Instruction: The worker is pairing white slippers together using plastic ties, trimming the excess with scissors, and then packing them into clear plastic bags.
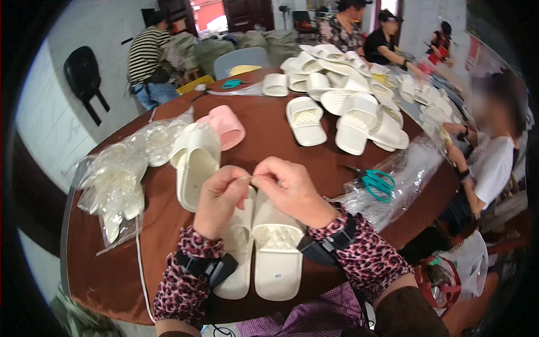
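Note:
My left hand [216,201] and my right hand [292,186] meet above the table, their fingertips pinched together. Something small and pale shows between them, too tiny to name. Below them lies a pair of white slippers side by side: the left slipper [232,283] is partly covered by my left hand and wrist, and the right slipper [279,264] has a small round sticker on its heel. Beyond my left hand, more white slippers [193,174] rest against pink slippers [229,128].
Bagged clear-wrapped slippers [115,174] lie on the left of the brown table [264,126]. Teal-handled scissors [378,185] sit on clear plastic bags [407,182] at the right. A heap of white slippers [359,115] covers the far side. A co-worker [497,151] sits at the right.

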Action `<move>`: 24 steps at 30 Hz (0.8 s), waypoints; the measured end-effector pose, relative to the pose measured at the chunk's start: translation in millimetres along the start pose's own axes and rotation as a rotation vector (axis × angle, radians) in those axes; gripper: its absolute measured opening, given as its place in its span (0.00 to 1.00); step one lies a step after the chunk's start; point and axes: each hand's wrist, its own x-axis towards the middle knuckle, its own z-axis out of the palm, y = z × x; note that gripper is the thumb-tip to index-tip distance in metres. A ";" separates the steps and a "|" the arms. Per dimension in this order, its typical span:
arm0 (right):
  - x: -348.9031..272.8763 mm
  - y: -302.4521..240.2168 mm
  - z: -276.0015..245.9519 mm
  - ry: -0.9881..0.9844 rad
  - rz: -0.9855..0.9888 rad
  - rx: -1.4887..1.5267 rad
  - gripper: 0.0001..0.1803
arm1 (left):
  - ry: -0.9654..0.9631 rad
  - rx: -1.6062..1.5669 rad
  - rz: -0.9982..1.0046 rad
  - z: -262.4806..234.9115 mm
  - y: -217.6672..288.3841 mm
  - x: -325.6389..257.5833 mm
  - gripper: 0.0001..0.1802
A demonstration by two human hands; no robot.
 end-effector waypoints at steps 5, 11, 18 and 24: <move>1.8 2.1 -2.7 -0.041 -0.086 -0.042 0.05 | 0.025 0.062 -0.056 1.6 4.3 -1.6 0.05; 0.8 6.4 -5.9 -0.062 -0.043 -0.009 0.05 | -0.002 0.052 -0.057 2.0 4.4 0.7 0.05; 0.5 4.8 -0.2 -0.081 0.037 0.081 0.05 | 0.006 -0.137 -0.132 -5.9 0.6 -2.2 0.05; -0.1 7.0 -2.9 -0.060 -0.007 -0.025 0.04 | -0.068 -0.241 -0.175 -8.8 -2.9 3.6 0.04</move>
